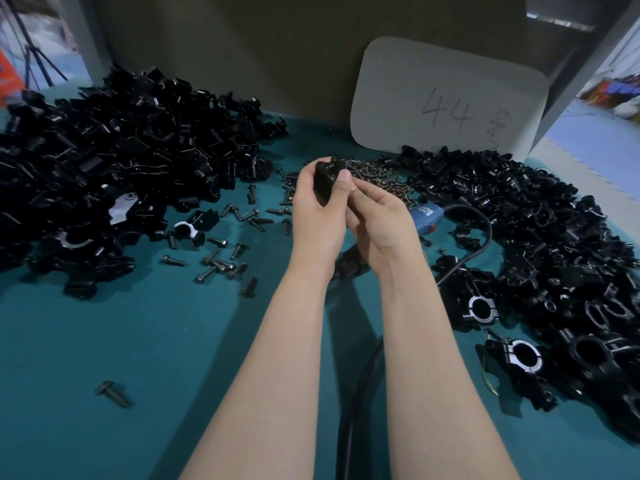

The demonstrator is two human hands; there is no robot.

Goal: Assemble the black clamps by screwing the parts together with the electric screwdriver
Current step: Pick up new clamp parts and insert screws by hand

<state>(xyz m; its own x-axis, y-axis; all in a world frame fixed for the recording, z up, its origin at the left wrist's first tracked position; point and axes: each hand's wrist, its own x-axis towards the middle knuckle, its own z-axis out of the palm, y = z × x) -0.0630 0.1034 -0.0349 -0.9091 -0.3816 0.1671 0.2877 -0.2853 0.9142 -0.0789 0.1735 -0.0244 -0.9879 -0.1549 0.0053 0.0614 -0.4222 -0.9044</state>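
Note:
My left hand point(317, 216) grips a black clamp point(327, 176) above the middle of the teal table point(138, 341). My right hand point(381, 230) is close against it from the right, its fingers curled at the clamp's lower side; what they hold is hidden. The blue electric screwdriver point(424, 214) lies on the table just behind my right hand, with its black cable point(485, 237) looping right and back toward me. Loose black screws point(221, 263) are scattered left of my hands, and a denser heap of screws point(377, 173) lies behind them.
A big pile of black clamp halves point(114, 168) fills the left. Another pile of clamp parts and assembled clamps point(540, 265) covers the right. A grey card marked 44 point(446, 102) leans on the back wall. A single screw point(112, 393) lies near the front left.

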